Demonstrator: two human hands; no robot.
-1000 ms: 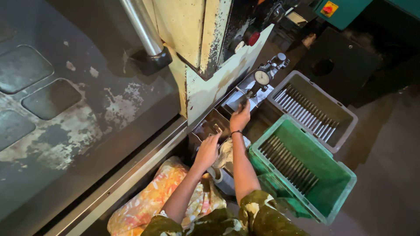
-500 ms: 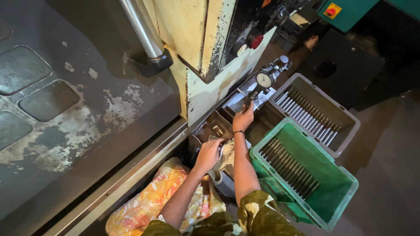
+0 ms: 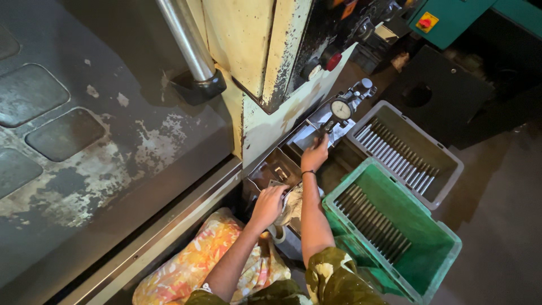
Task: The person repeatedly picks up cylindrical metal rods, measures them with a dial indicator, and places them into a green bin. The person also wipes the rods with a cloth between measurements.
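My right hand [image 3: 314, 156] is stretched forward, fingers pinched on a thin dark rod [image 3: 323, 135] whose far end sits at the gauge stand; the rod is too small to tell more about it. Just past my fingertips, at one o'clock, stands the round dial gauge [image 3: 341, 109] with its white face. My left hand [image 3: 268, 203] is closer to me, at seven o'clock from the right, curled down over a pale rag [image 3: 293, 204] and a small metal block [image 3: 278, 184]; whether it is gripping the rag or only resting on it I cannot tell.

Out from there, at three o'clock of my right forearm, a green crate [image 3: 429, 240] holds a row of dark rods, and beyond it at two o'clock a grey crate [image 3: 441, 160] holds a row of brighter ones. The two crates touch along one side. At eleven o'clock rises the cream machine body [image 3: 248, 39] with a steel column [image 3: 183, 39]. A flowered cloth [image 3: 203, 254] lies across my lap.
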